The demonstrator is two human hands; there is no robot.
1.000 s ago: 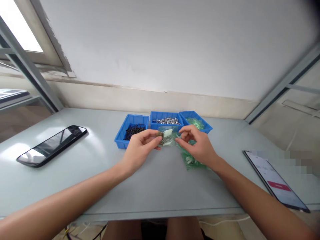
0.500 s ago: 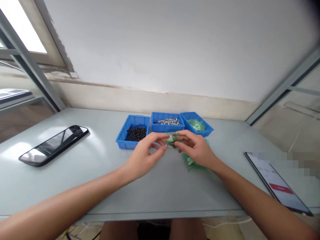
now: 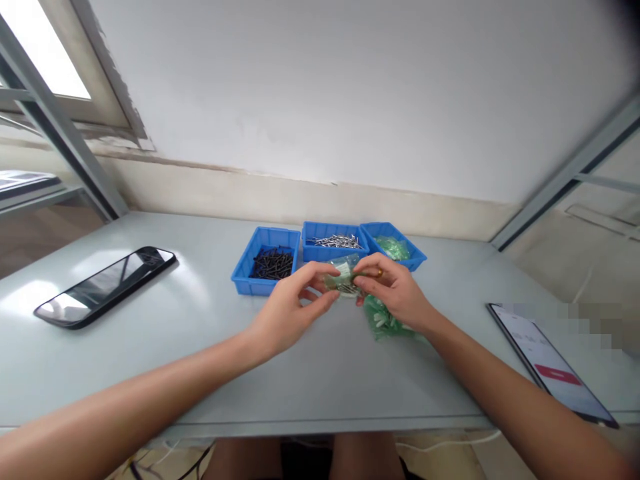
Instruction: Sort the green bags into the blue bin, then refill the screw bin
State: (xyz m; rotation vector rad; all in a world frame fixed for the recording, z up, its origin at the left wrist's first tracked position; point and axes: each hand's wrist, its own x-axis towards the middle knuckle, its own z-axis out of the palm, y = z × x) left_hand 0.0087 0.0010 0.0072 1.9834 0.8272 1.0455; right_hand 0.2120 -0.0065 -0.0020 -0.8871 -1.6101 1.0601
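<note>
Between my hands is a small clear plastic bag [image 3: 344,272] with pale plugs and silvery screws inside. My left hand [image 3: 295,303] pinches its left side between thumb and fingers. My right hand [image 3: 390,287] is closed on its right edge, thumb against the fingertips. Below my right hand lies a larger green plastic bag [image 3: 383,320] holding white pieces, partly hidden by the wrist. Just beyond the hands stand a blue bin [image 3: 240,273] of black screws and another blue bin [image 3: 325,253] of silvery screws.
A third blue bin [image 3: 417,259] with green plastic bags stands at the back right. On the grey table [image 3: 310,380] a black phone [image 3: 105,287] lies at the left, and a phone with a lit screen [image 3: 545,360] lies at the right. Metal posts rise at both sides.
The small bag is turned up more toward me, showing its plugs and screws more clearly. My right hand has shifted its grip slightly; the view has moved a little.
</note>
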